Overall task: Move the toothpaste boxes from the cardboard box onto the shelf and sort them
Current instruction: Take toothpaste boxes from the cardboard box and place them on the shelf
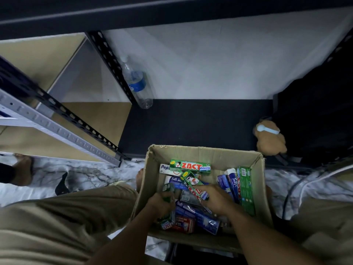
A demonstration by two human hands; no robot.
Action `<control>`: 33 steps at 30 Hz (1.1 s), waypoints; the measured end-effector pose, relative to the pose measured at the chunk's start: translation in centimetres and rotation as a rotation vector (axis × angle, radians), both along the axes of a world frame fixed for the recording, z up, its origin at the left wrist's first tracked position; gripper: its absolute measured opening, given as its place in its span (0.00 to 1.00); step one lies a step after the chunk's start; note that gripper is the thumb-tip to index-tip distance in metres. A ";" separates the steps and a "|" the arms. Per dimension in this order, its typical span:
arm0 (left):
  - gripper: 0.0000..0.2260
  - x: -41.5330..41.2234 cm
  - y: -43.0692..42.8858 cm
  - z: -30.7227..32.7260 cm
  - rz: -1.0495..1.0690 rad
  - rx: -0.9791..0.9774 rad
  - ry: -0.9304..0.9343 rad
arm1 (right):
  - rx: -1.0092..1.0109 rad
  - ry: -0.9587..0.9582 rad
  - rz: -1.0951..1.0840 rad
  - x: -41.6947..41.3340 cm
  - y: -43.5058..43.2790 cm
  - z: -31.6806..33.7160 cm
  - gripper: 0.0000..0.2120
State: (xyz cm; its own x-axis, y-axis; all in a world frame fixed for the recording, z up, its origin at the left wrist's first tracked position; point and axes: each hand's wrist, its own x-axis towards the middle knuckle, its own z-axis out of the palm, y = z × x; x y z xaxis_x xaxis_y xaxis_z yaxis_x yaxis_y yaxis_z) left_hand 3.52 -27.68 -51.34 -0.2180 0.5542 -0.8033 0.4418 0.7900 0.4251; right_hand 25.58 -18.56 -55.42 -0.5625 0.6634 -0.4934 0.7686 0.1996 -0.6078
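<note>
An open cardboard box (200, 153) sits on the floor between my knees, holding several toothpaste boxes: green Zact ones (190, 166), blue Safi ones (196, 213), a white Pepsodent one (164, 168) and a red one (183, 224). My left hand (159, 204) grips a dark green toothpaste box (168, 190) at the box's left side. My right hand (215, 200) lies over a tilted green Zact box (193, 186), fingers curled on its near end. The dark bottom shelf (191, 121) lies just beyond the box.
A plastic water bottle (136, 83) leans against the black perforated upright (108, 62) at the shelf's left. A brown plush toy (270, 138) and a black bag (313, 119) occupy the shelf's right. Another rack (47, 119) stands left. A cable (292, 188) runs on the marble floor.
</note>
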 end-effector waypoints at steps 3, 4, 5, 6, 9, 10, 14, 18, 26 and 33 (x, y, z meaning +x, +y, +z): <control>0.26 -0.4 0.5 1.7 -0.091 0.077 -0.070 | -0.048 0.097 -0.040 0.5 0.9 1.4 0.33; 0.27 -0.5 0.7 2.5 -0.116 0.109 -0.072 | -0.051 0.121 -0.053 0.7 1.3 2.1 0.33; 0.27 -0.6 0.9 3.3 -0.126 0.154 -0.083 | -0.053 0.146 -0.074 1.0 1.6 2.7 0.34; 0.27 -0.8 1.0 4.0 -0.111 0.193 -0.097 | -0.043 0.174 -0.097 1.1 2.0 3.4 0.33; 0.26 -0.7 1.3 7.0 -0.063 0.306 -0.116 | 0.002 0.246 -0.137 1.5 2.8 6.0 0.31; 0.26 -0.6 1.4 7.9 -0.061 0.329 -0.105 | 0.016 0.273 -0.136 1.5 3.0 7.0 0.31; 0.27 -0.7 1.2 10.9 -0.120 0.450 -0.013 | 0.042 0.373 -0.122 1.5 3.4 10.4 0.33; 0.27 0.2 0.8 14.6 -0.126 0.576 -0.062 | 0.102 0.449 -0.136 2.1 3.4 14.7 0.31; 0.24 1.8 0.8 20.8 -0.129 0.848 -0.105 | 0.317 0.576 -0.153 5.3 1.5 26.1 0.28; 0.23 3.2 0.3 27.5 -0.132 1.049 -0.173 | 0.437 0.652 -0.114 8.9 0.0 36.0 0.25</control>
State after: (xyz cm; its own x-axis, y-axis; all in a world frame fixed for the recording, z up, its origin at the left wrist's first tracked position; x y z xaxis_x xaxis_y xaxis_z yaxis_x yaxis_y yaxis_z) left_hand 6.70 -27.39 -23.85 -0.0344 0.9967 0.0741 0.3656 -0.0565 0.9291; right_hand 34.45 -18.56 -19.42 -0.5658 0.7917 0.2304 0.3147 0.4656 -0.8272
